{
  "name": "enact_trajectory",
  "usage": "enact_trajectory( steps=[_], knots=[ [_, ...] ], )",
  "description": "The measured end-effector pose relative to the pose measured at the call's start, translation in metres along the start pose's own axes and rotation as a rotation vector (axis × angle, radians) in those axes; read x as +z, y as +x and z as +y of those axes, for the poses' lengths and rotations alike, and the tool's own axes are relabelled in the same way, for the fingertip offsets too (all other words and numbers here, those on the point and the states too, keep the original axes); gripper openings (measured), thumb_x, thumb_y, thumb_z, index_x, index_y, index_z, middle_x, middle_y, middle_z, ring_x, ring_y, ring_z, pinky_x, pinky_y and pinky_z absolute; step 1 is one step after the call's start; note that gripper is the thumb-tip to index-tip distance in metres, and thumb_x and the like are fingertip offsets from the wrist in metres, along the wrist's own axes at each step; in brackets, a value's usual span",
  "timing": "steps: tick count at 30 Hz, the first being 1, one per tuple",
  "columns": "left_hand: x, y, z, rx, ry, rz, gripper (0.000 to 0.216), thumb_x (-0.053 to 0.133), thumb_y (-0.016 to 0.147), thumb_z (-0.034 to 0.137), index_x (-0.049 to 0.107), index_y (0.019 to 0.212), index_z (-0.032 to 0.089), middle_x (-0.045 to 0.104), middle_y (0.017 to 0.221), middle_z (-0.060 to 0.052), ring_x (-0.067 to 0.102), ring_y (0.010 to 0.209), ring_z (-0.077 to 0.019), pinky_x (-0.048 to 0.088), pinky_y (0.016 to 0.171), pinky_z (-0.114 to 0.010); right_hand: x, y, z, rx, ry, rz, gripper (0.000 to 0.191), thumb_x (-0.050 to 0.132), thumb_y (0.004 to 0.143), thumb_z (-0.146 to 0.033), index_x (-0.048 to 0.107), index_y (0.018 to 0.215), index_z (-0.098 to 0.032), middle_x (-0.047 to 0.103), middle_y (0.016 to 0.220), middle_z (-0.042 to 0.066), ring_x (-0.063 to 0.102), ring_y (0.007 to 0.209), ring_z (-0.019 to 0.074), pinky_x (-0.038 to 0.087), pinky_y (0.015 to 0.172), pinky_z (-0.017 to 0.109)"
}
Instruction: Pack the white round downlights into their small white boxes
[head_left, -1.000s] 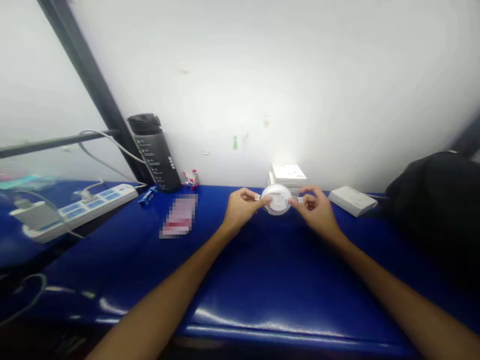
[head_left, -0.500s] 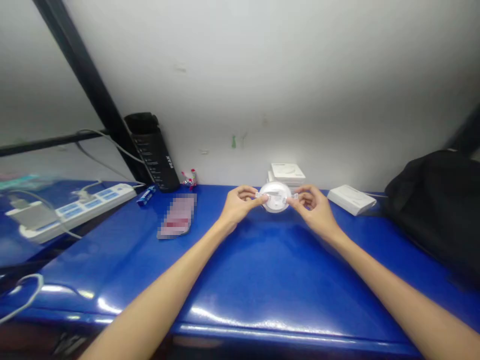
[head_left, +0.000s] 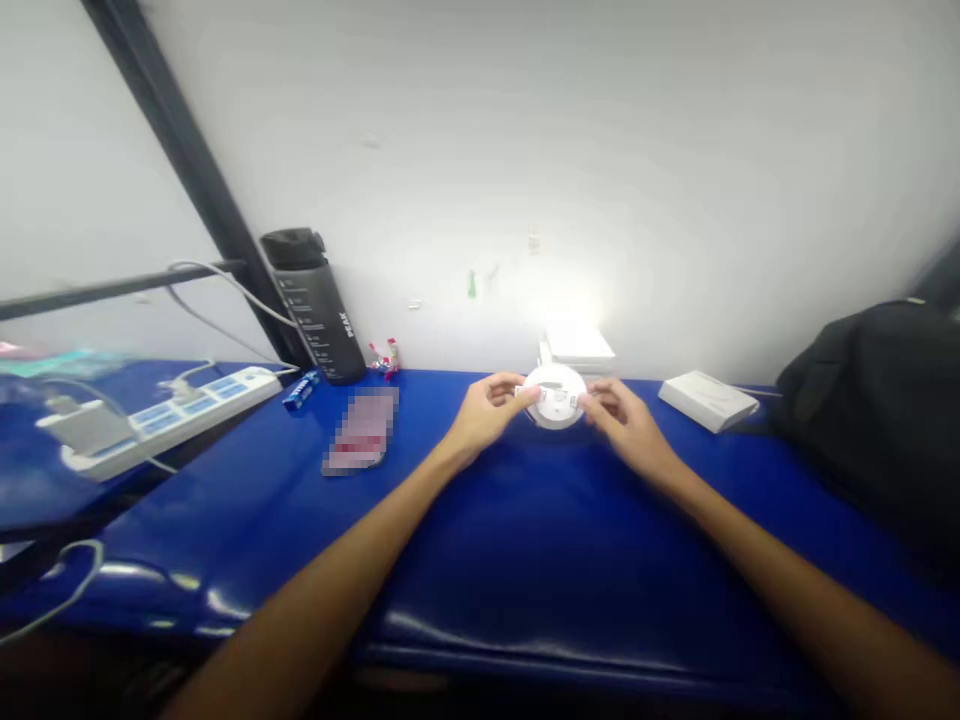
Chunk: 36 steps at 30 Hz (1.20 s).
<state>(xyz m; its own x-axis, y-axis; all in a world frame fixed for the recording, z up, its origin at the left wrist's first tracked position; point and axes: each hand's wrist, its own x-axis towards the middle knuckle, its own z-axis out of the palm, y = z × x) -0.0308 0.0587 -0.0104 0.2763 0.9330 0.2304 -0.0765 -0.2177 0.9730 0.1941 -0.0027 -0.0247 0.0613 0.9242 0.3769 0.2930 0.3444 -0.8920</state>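
A white round disc [head_left: 556, 407], with small printed labels and dark marks on the side facing me, is held above the table between both hands. At its left edge, my left hand [head_left: 489, 408] is closed, the thumb pressed on the near face and the fingers curled behind. My right hand [head_left: 624, 418] pinches the right edge with thumb and fingertips. Directly behind the disc stand white boxes [head_left: 577, 345], their front partly hidden by it. A strong bright glow falls on these boxes and on the wall; its source is hidden.
Left on the blue table [head_left: 480, 560] are a black bottle [head_left: 319, 320], a blurred-out pink flat item [head_left: 362, 435], a small blue packet [head_left: 301, 390], a red wrapper [head_left: 385, 358] and a power strip [head_left: 180, 415] with cables. At right lie a white box [head_left: 709, 400] and a black bag [head_left: 877, 420].
A bright glow has appeared on the boxes and wall behind the disc, while the table and arms look darker. Both hands keep hold of the disc, and the white tabs at its sides show less.
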Motion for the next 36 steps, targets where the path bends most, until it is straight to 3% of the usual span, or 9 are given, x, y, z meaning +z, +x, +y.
enact_trajectory(
  steps=[5, 11, 16, 21, 26, 36],
  knots=[
    [0.002, 0.001, -0.003, 0.008, -0.011, -0.011, 0.055, 0.093, 0.064, 0.055, 0.074, 0.097, 0.016, 0.077, 0.09, -0.006, 0.068, 0.076, -0.0151, 0.05, 0.064, -0.024, 0.001, 0.001, 0.004, 0.059, 0.0, -0.025, 0.051, 0.068, 0.089, -0.069, 0.062, 0.113, -0.024, 0.071, 0.081, 0.0, 0.064, 0.072, 0.0173, 0.048, 0.064, 0.029],
    [0.003, 0.001, -0.007, -0.03, -0.023, -0.013, 0.06, 0.093, 0.063, 0.059, 0.073, 0.098, 0.014, 0.076, 0.083, -0.006, 0.065, 0.066, -0.0135, 0.051, 0.063, -0.025, 0.005, 0.007, 0.009, 0.182, 0.165, -0.01, 0.059, 0.076, 0.076, -0.076, 0.068, 0.096, -0.021, 0.074, 0.074, 0.002, 0.066, 0.064, 0.0169, 0.052, 0.058, 0.029],
    [0.004, 0.002, -0.011, -0.045, -0.031, -0.003, 0.06, 0.091, 0.066, 0.061, 0.074, 0.098, 0.013, 0.076, 0.081, -0.006, 0.066, 0.065, -0.0131, 0.054, 0.065, -0.027, 0.003, 0.007, 0.001, 0.241, 0.261, -0.043, 0.058, 0.081, 0.076, -0.071, 0.071, 0.099, -0.019, 0.075, 0.072, 0.004, 0.071, 0.065, 0.0192, 0.056, 0.061, 0.031],
    [0.005, 0.001, -0.009, -0.068, -0.07, -0.02, 0.061, 0.094, 0.064, 0.056, 0.074, 0.101, 0.012, 0.076, 0.085, -0.007, 0.067, 0.066, -0.0125, 0.056, 0.066, -0.027, 0.0, 0.007, -0.003, 0.246, 0.316, -0.046, 0.055, 0.084, 0.074, -0.067, 0.073, 0.099, -0.019, 0.075, 0.075, 0.004, 0.072, 0.067, 0.0182, 0.055, 0.061, 0.028],
    [0.004, -0.002, -0.004, -0.07, -0.073, -0.027, 0.06, 0.097, 0.061, 0.05, 0.074, 0.101, 0.011, 0.077, 0.088, -0.007, 0.069, 0.067, -0.0128, 0.057, 0.066, -0.026, 0.0, 0.007, 0.0, 0.179, 0.196, -0.029, 0.056, 0.077, 0.078, -0.073, 0.07, 0.096, -0.02, 0.071, 0.064, 0.001, 0.068, 0.061, 0.0179, 0.053, 0.061, 0.029],
    [0.005, -0.007, -0.003, 0.035, -0.046, -0.022, 0.053, 0.096, 0.065, 0.046, 0.073, 0.099, 0.013, 0.075, 0.083, -0.004, 0.068, 0.07, -0.0127, 0.057, 0.071, -0.026, -0.001, 0.003, 0.001, 0.122, 0.091, -0.064, 0.055, 0.064, 0.089, -0.076, 0.063, 0.096, -0.022, 0.076, 0.072, 0.003, 0.064, 0.056, 0.015, 0.049, 0.055, 0.027]
  ],
)
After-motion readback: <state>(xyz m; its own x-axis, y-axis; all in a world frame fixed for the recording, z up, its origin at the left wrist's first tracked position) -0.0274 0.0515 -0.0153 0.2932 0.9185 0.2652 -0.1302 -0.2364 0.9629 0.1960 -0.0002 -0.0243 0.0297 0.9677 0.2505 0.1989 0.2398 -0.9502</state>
